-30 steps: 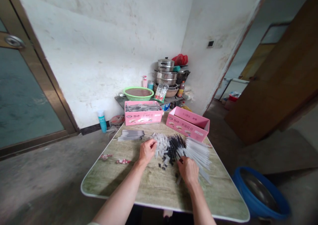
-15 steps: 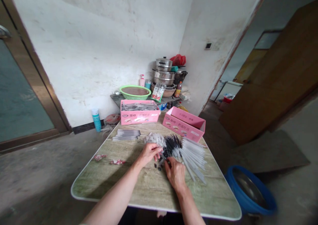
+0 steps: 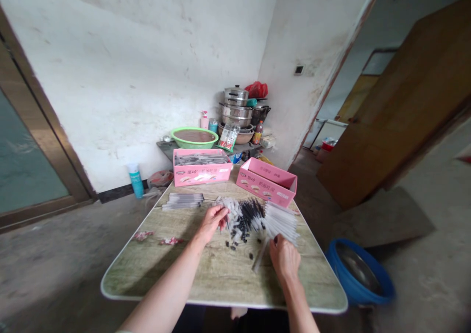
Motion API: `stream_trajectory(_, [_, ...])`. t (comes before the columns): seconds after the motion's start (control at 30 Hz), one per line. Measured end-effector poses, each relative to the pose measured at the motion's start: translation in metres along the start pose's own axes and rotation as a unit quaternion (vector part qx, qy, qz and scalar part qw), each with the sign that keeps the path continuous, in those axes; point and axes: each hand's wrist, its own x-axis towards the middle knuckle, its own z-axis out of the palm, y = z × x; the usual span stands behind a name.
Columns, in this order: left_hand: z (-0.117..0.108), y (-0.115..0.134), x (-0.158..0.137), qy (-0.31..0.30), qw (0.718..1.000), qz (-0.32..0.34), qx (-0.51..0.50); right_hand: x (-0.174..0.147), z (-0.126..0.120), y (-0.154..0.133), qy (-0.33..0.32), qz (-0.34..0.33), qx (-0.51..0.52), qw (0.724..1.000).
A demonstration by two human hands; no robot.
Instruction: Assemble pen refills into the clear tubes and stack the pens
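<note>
My left hand (image 3: 214, 220) is closed in a pinch over the left side of a heap of small whitish pieces (image 3: 231, 208); what its fingertips hold, if anything, is too small to name. My right hand (image 3: 285, 257) is curled at the near end of a fan of translucent whitish tubes (image 3: 281, 220), with a dark bit at its fingertips. Just left of it, a blurred translucent tube (image 3: 260, 255) slants over the table. Between the heap and the fan lie black-tipped sticks (image 3: 251, 213). Small black pieces (image 3: 233, 248) are scattered in front.
Grey-white sticks (image 3: 183, 200) lie in a bundle at the table's left. Behind, one pink box (image 3: 202, 174) holds many sticks; another pink box (image 3: 267, 186) stands at an angle. Beyond are a green basin (image 3: 195, 144) and stacked pots (image 3: 237, 112). A blue tub (image 3: 331, 254) stands right.
My right hand has moved right and toward me, away from the left hand and the black-tipped sticks. My left hand has shifted slightly left and up. The view has turned a little.
</note>
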Motion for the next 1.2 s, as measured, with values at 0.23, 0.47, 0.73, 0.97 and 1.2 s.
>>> stream_trajectory(0.23, [0.0, 0.004, -0.004, -0.079, 0.997, -0.008, -0.007, 0.0, -0.008, -0.024, -0.022, -0.06, 0.521, 0.851])
stream_trajectory(0.47, [-0.001, 0.001, -0.007, -0.106, 0.994, -0.005, -0.016, 0.012, -0.013, -0.038, -0.063, -0.018, 0.699, 0.712])
stream_trajectory(0.73, [-0.001, -0.002, -0.007, -0.098, 0.995, -0.006, 0.013, 0.019, -0.009, -0.046, -0.078, -0.014, 0.711, 0.698])
stream_trajectory(0.97, [0.002, 0.004, -0.013, -0.094, 0.994, -0.025, 0.055, 0.042, -0.002, -0.064, -0.093, -0.041, 0.745, 0.66])
stream_trajectory(1.2, [0.012, 0.018, -0.011, -0.129, 0.979, -0.023, 0.158, 0.072, 0.011, -0.061, -0.082, -0.054, 0.808, 0.581])
